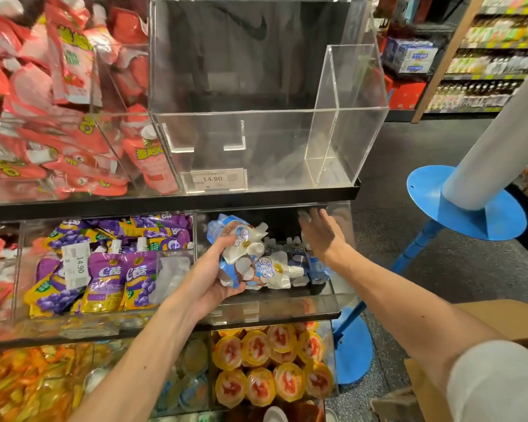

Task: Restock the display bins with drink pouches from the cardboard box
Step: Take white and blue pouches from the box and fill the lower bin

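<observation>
The left hand [208, 278] was clamped around a loose bundle of blue-and-white drink pouches [241, 239], held at the mouth of the middle-shelf display bin [287, 306]. A few more of the same pouches [287, 266] lay inside, toward the bin's 3 o'clock side. The right hand [319, 236] was spread wide and held nothing. Its fingers reached deep into the bin near the upper edge; motion blur hid whether they touched anything there. The cardboard box [494, 315] sat at 4 o'clock of the view, only partly visible.

The main risk appeared to be the bundle itself. Several slick pouches in one grip fanned out at different angles, so a slackening of the fingers would likely let one slide free. From that spot it could tip over the low front lip and drop toward the jelly cups [272, 360] at 6 o'clock, or to the floor. A careless toss to the left might send pouches into the purple grape pouches [110, 278] at 9 o'clock, mixing the stock. The right hand also sat in the bundle's likely path, so a spout could catch on it. The empty acrylic bin [256, 132] at 12 o'clock had yet to be filled.
</observation>
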`<control>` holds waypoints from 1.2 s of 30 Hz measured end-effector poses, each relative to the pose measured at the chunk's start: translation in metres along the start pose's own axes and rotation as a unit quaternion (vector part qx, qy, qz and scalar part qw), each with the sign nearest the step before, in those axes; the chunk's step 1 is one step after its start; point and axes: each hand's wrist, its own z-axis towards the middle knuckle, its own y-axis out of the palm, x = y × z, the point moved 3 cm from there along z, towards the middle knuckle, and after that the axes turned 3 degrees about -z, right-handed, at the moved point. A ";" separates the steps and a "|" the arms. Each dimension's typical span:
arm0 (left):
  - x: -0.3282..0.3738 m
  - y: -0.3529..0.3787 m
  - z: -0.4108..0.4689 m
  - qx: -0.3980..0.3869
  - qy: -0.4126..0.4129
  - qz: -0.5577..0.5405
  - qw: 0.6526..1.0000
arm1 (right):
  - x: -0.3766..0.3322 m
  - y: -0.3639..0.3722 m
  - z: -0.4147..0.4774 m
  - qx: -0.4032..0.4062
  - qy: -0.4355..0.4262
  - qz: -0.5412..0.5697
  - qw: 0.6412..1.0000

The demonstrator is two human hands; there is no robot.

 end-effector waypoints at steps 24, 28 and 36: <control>0.002 -0.007 0.002 0.054 -0.016 -0.040 0.998 | -0.019 -0.036 -0.030 -0.208 -0.003 0.474 0.856; 0.003 -0.004 0.001 0.050 -0.023 -0.055 0.997 | -0.027 -0.055 -0.059 -0.311 0.078 0.763 0.561; 0.019 -0.003 -0.002 0.060 -0.022 0.131 0.989 | -0.036 -0.043 -0.065 -0.198 0.061 0.704 0.679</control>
